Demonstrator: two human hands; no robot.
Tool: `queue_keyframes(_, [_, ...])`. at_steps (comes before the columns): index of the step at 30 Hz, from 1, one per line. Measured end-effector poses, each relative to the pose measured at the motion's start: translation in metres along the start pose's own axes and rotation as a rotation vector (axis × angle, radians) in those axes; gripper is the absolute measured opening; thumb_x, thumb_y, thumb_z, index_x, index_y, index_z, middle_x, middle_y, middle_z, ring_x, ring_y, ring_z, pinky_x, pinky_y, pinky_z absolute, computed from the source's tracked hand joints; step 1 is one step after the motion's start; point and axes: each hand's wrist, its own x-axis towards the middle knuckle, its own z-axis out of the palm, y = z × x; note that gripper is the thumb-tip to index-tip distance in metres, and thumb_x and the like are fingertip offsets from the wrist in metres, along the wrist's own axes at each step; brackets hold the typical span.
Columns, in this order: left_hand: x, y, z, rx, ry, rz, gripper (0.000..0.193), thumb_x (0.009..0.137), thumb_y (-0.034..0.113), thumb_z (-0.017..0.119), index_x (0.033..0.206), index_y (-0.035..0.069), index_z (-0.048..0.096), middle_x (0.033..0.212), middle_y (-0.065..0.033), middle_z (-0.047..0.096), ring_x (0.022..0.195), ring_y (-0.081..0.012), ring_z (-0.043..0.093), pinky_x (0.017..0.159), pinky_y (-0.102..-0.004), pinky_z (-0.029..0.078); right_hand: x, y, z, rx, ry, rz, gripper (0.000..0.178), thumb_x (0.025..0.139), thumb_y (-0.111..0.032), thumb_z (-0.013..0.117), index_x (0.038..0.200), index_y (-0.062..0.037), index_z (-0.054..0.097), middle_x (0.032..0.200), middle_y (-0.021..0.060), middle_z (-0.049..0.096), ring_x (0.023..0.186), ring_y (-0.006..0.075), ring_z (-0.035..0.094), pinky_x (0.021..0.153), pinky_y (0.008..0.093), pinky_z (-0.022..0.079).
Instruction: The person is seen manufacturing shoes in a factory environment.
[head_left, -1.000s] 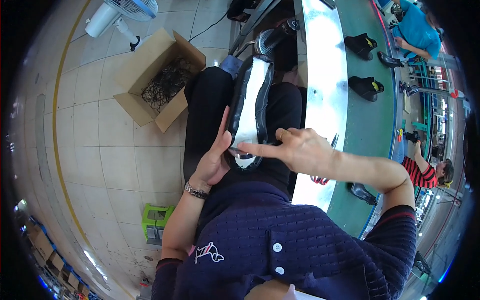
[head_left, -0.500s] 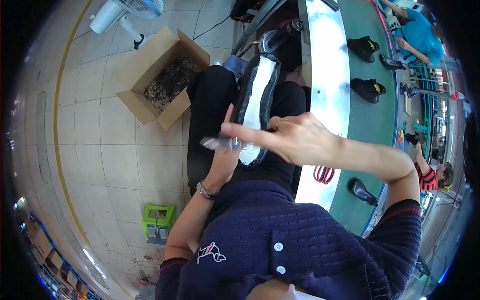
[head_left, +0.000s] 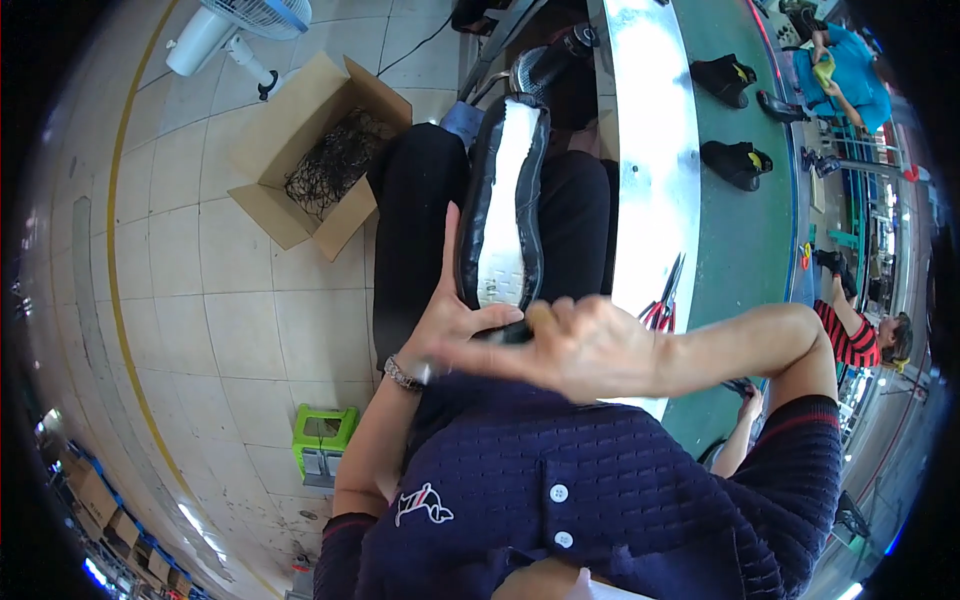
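Observation:
An unfinished black shoe (head_left: 531, 200) lies across my lap with its white insole board (head_left: 505, 200) facing up. Its toe end points away from me. My left hand (head_left: 458, 312) grips the near end, thumb across the insole and index finger along the left side. My right hand (head_left: 590, 350) is over the near end of the shoe, smeared by motion. Its index finger reaches left toward my left wrist and the other fingers are curled. A small shiny bit shows by that fingertip, and something yellowish sits between the curled fingers; I cannot make out what they are.
On my right runs a metal ledge (head_left: 655, 190) with red-handled scissors (head_left: 661, 312). Beyond it, a green conveyor (head_left: 745, 225) carries black shoes (head_left: 737, 165). A co-worker's hand (head_left: 750, 403) reaches over it. Left: a carton (head_left: 345, 225) of black strings, a green stool (head_left: 325, 425), a fan (head_left: 200, 42).
My right hand has come nearer to my body, from over the insole to the shoe's near end. The scissors now stand out more on the ledge. A co-worker's hand has appeared at the conveyor.

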Motion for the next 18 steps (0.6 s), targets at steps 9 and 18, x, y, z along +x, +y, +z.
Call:
queue_keyframes(9, [-0.001, 0.001, -0.001, 0.188, 0.008, 0.034, 0.127, 0.068, -0.004, 0.081, 0.155, 0.020, -0.008, 0.149, -0.0112, 0.034, 0.129, -0.0186, 0.043, 0.109, -0.0357, 0.037, -0.007, 0.018, 0.012, -0.015, -0.034, 0.133, 0.076, 0.090, -0.011, 0.049, 0.154, -0.0353, 0.016, 0.059, 0.0109, 0.056, 0.044, 0.0167, 0.060, 0.035, 0.0310, 0.047])
queue_keyframes(18, [0.004, 0.015, -0.008, 0.090, 0.048, -0.227, 0.122, 0.069, 0.000, 0.082, 0.156, 0.017, -0.002, 0.145, -0.0055, 0.039, 0.129, -0.0172, 0.044, 0.107, -0.0347, 0.037, 0.008, 0.060, -0.013, 0.164, 0.004, 0.322, 0.071, 0.093, -0.017, 0.056, 0.154, -0.0280, 0.020, 0.051, 0.0054, 0.053, 0.039, 0.0189, 0.055, 0.036, 0.0331, 0.045])
